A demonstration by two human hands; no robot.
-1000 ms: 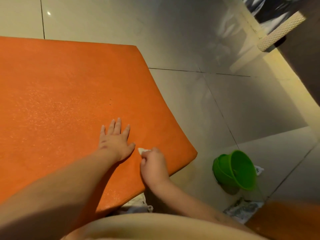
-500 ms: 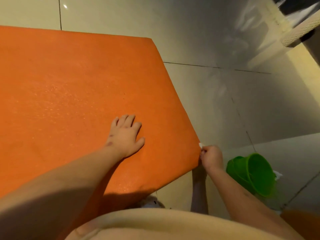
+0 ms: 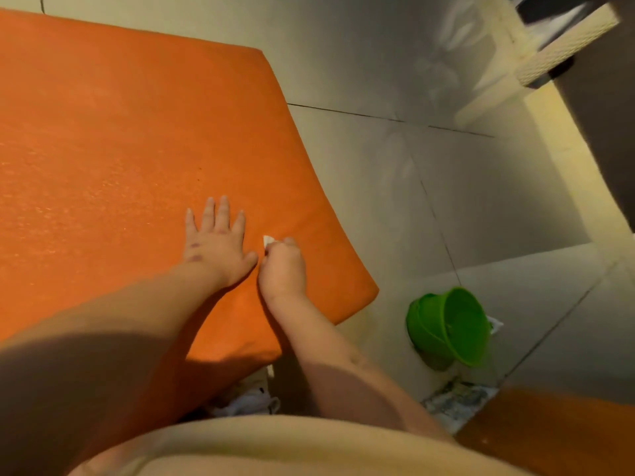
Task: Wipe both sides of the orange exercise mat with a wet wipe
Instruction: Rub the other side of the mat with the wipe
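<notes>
The orange exercise mat (image 3: 120, 139) lies flat on the tiled floor and fills the left half of the head view. My left hand (image 3: 214, 242) presses flat on the mat with its fingers spread. Just to its right, my right hand (image 3: 281, 266) is curled around a small white wet wipe (image 3: 268, 240) and holds it against the mat. Only a corner of the wipe shows past my fingers. Both hands sit a short way in from the mat's near right corner.
A green plastic bucket (image 3: 450, 324) lies tipped on the floor right of the mat's corner. Crumpled white material (image 3: 251, 401) sits under the mat's near edge. A patterned scrap (image 3: 457, 401) and an orange-brown surface (image 3: 549, 431) are at lower right.
My right hand has swept the wipe from the mat's right edge back inward to beside my left hand. My left hand stays pressed on the mat, its fingers now spread wider.
</notes>
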